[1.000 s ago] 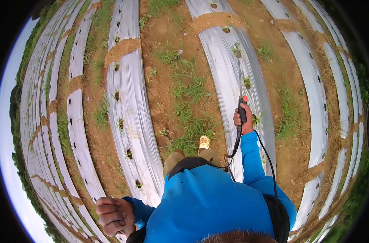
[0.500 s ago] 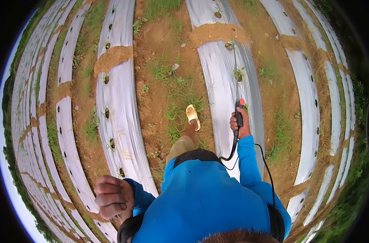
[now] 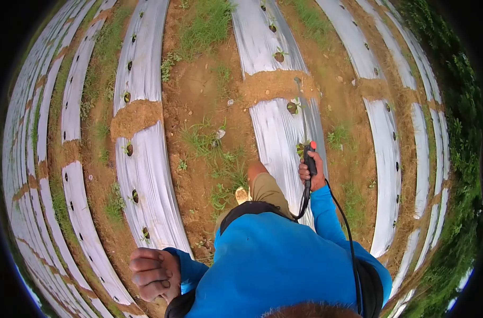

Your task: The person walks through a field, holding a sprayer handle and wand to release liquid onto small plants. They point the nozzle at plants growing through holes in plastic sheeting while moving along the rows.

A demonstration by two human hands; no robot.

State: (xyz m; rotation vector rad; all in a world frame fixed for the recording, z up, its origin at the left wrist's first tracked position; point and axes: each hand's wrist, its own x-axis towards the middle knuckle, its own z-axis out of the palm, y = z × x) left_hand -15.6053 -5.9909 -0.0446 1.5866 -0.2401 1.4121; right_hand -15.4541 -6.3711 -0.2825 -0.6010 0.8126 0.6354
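Head view: at 3 o'clock from the centre, my right hand (image 3: pixel 314 168) wraps round a black handle (image 3: pixel 310 159), its fingers closed firmly on it, with a red button (image 3: pixel 313 144) at its upper end by my thumb. From the handle a thin wand (image 3: pixel 305 117) runs towards 12 o'clock, leaning slightly to 11, and its far end lies over a band of brown soil (image 3: pixel 268 87) that crosses the silvery sheet (image 3: pixel 276 143) at 1 o'clock; I cannot tell whether it touches. A thick black hose (image 3: pixel 305 202) curves from the handle down to my waist, and a thinner black cable (image 3: pixel 347 228) drops past my blue sleeve (image 3: pixel 326 212) towards 5 o'clock. Just beside the handle, on its left, a small green plant (image 3: pixel 300 149) stands in the sheet, and another plant (image 3: pixel 293 107) grows in a dark hole further towards 12. At 7 o'clock my left hand (image 3: pixel 155 274) is curled into a loose fist; I cannot tell whether anything is inside. Near the centre, towards 6, one pale shoe (image 3: pixel 242 195) shows on the weedy ground (image 3: pixel 199 175).
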